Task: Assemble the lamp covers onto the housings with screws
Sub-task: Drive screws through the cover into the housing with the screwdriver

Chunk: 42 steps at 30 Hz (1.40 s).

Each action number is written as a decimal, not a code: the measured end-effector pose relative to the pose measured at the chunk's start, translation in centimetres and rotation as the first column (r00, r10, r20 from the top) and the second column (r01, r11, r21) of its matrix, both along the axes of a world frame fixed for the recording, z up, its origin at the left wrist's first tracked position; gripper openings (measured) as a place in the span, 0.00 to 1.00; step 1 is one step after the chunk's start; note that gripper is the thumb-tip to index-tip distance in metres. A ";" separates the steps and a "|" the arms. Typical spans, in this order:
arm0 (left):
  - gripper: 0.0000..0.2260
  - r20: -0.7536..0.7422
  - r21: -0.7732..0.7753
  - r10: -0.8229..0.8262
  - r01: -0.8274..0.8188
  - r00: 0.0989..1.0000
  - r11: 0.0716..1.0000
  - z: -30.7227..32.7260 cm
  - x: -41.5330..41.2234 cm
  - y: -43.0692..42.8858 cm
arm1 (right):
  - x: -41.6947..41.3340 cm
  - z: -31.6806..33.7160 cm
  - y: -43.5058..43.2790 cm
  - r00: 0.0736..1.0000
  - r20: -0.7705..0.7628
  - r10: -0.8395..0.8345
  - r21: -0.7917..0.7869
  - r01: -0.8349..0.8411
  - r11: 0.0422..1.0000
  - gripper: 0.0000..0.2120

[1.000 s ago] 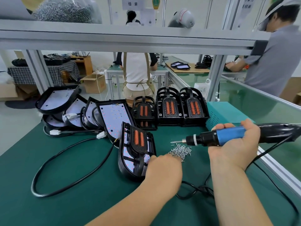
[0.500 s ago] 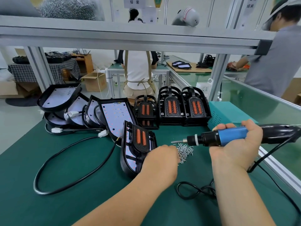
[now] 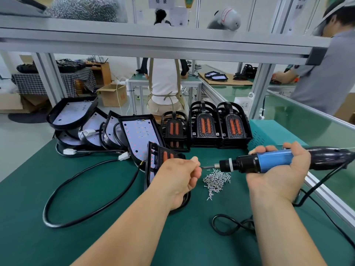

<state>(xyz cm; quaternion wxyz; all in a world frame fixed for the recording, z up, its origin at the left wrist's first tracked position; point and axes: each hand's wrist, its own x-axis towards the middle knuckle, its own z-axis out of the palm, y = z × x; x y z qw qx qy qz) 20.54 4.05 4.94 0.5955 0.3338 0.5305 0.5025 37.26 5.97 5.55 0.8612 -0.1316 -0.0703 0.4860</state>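
My right hand (image 3: 278, 173) grips the electric screwdriver (image 3: 269, 161), fingers wrapped round its blue barrel. I hold it level above the bench (image 3: 57, 237), pointing left. My left hand (image 3: 180, 177) is raised in front of it with the fingers curled. Thumb and forefinger pinch together right at the tip of the bit (image 3: 208, 167). Whether a screw sits between them is too small for me to tell.

The loose screws (image 3: 216, 179) lie in a small heap on the green bench, just below the bit and between my two hands. The lamp housing with its cover on (image 3: 153, 164) stands tilted on the bench just behind my left hand, which hides much of it. It shows two orange strips on the black cover.

Behind it, near the far edge, three stacks of black lamp covers (image 3: 205, 127) stand side by side. To their left several open housings (image 3: 140, 135) with white LED boards lean against one another. A thick black cable (image 3: 86, 189) loops from them across the left of the bench. A teal box (image 3: 272, 135) sits to the right of the stacks. The screwdriver's cord (image 3: 230, 225) coils on the bench beside my right forearm.
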 end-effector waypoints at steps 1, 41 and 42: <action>0.09 -0.001 -0.001 0.002 -0.002 1.000 1.000 0.0 0.0 0.0 | -0.2 0.4 0.0 1.000 0.028 -0.007 -0.039 0.008 0.999 0.07; 0.12 -0.114 -0.061 -0.003 -0.004 0.994 0.998 -0.1 -0.2 -0.2 | -1.9 1.6 -1.0 0.989 0.149 0.007 0.057 -0.016 0.998 0.06; 0.12 -0.111 -0.059 -0.001 -0.006 0.994 0.998 -0.2 -0.1 -0.1 | -2.0 1.7 -1.0 0.989 0.151 0.004 0.059 -0.013 0.998 0.07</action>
